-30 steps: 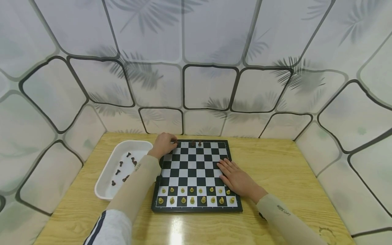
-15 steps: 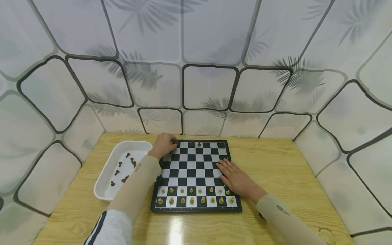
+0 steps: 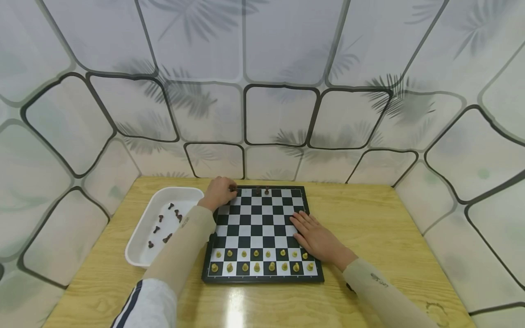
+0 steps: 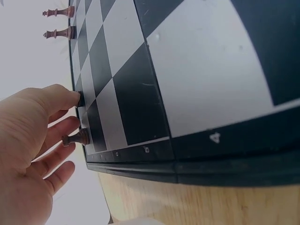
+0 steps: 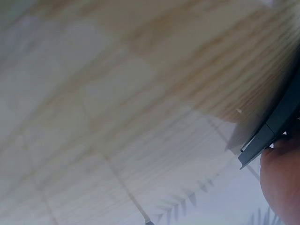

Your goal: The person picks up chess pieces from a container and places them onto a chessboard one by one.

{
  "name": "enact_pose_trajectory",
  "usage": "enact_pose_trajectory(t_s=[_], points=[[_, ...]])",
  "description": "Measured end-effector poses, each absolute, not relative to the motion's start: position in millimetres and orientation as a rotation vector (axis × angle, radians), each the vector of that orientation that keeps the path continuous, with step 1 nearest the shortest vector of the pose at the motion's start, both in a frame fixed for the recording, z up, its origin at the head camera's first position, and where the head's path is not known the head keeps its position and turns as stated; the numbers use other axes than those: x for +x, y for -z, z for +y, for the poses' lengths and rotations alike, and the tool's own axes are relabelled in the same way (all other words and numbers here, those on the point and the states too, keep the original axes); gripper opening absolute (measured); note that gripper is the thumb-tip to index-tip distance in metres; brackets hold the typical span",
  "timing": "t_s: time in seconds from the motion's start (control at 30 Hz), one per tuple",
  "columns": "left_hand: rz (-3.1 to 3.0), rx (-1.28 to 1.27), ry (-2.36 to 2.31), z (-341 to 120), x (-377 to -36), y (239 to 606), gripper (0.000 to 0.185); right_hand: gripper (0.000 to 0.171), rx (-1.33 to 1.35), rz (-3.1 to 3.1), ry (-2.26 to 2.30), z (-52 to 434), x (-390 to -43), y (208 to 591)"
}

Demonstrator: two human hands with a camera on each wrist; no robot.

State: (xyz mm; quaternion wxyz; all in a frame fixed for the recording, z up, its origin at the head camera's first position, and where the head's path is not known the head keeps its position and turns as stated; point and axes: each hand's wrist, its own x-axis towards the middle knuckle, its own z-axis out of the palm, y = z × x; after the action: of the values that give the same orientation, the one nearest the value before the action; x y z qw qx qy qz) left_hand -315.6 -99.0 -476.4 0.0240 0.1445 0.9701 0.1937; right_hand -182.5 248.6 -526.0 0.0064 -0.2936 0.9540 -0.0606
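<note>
**Left hand at far-left corner of chessboard, right hand flat on board**

Left hand (image 4: 26, 150): fingers loosely curled at the far-left corner of the chessboard (image 3: 262, 232). In the left wrist view a dark chess piece (image 4: 77, 138) stands on the corner square, touching or just beside the middle fingers; a second dark piece (image 4: 80, 99) sits at the tip of the forefinger and is mostly hidden by it. Whether the fingers actually pinch either piece cannot be told from these views; the head view shows only the back of the hand (image 3: 219, 193) with a dark speck at its fingertips.

Right hand (image 3: 317, 239): fingers straight and slightly spread, palm down on the right side of the board, around the middle rows. Holds nothing. Right wrist view shows only a bit of the hand (image 5: 281, 183) against the board's edge.

Two more dark pieces (image 3: 262, 190) stand on the far row, near the middle, apart from the left hand; the same two appear at the top of the left wrist view.

Near rows: light pieces (image 3: 262, 260) fill the two ranks closest to the person.

White tray (image 3: 139, 255) lies left of the board, just beside it, with several dark pieces loose inside. All rests on a wooden table (image 3: 369, 218).
</note>
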Motion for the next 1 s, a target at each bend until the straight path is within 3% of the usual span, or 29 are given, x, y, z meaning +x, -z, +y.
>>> enact_pose_trajectory(t_s=[0.4, 1.0], points=[[2.976, 0.463, -0.695, -112.1, -310.3, 457.6, 0.042, 0.06, -0.922, 2.992, 0.172, 248.3, -183.1, 528.1], [3.046, 0.54, -0.876, -158.9, -291.0, 420.1, 0.042, 0.059, -0.942, 2.992, 0.191, 249.6, -182.4, 526.7]])
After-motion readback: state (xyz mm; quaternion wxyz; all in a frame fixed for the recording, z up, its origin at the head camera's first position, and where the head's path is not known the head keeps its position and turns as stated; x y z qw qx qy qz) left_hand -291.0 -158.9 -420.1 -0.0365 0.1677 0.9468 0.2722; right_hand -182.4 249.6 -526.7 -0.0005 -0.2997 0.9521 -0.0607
